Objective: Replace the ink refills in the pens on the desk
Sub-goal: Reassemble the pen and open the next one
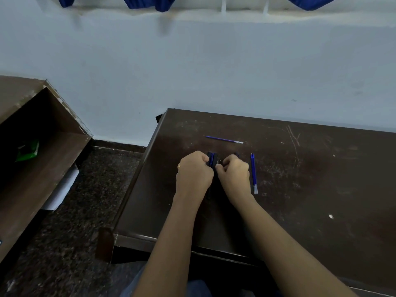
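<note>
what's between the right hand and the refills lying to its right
Only a bare strip of desk between right hand and refills, in the head view.

Gold ring (179, 166) on left hand (194, 174), blue jeans (197, 288)

Pale blue-white wall (192, 67) fills 12 o'clock, scuffed, evenly lit. Dark blue curtain (162, 4) hems hang along the top edge above a worn white ledge (278, 18). Dark brown counter (321, 200) from centre to 4 o'clock, top scratched and chipped. Speckled dark stone floor (85, 211) at 7 o'clock. Open brown wooden unit (42, 168) at 9 o'clock, green packet (27, 150) inside, white sheet (64, 189) against its lower edge.
</note>
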A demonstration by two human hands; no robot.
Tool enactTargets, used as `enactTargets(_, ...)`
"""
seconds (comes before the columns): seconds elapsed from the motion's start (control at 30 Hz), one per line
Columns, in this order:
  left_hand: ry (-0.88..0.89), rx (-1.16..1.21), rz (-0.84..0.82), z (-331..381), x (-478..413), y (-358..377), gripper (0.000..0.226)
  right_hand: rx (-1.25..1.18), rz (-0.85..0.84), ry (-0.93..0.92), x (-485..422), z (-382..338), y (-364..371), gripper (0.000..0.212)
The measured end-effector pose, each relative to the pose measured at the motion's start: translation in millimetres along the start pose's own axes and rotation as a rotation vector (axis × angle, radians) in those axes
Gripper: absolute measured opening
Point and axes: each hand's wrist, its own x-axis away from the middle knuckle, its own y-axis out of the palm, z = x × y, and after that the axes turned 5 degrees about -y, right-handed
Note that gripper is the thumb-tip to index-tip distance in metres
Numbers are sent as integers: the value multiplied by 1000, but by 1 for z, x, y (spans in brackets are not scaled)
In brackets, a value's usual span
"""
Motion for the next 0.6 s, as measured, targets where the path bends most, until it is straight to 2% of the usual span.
enactTargets(0.07,2,18,-1,0,0,-1,34,-15,-91,46,2,-5,5,21)
enactTargets(0.2,-8,22,-6,-1,-2,-2,36,41,-168,90,3,-11,12,20)
enactTargets(0.47,-8,40,7,0,-3,-1,30,224,-205,65,5,-22,7,5)
enactTargets(0.53,9,45,20,1,-1,-1,27,153,-180,109,4,-26,-1,10)
enactTargets(0.6,1,54,22,1,0,-1,27,-31,-126,152,3,-29,-10,19)
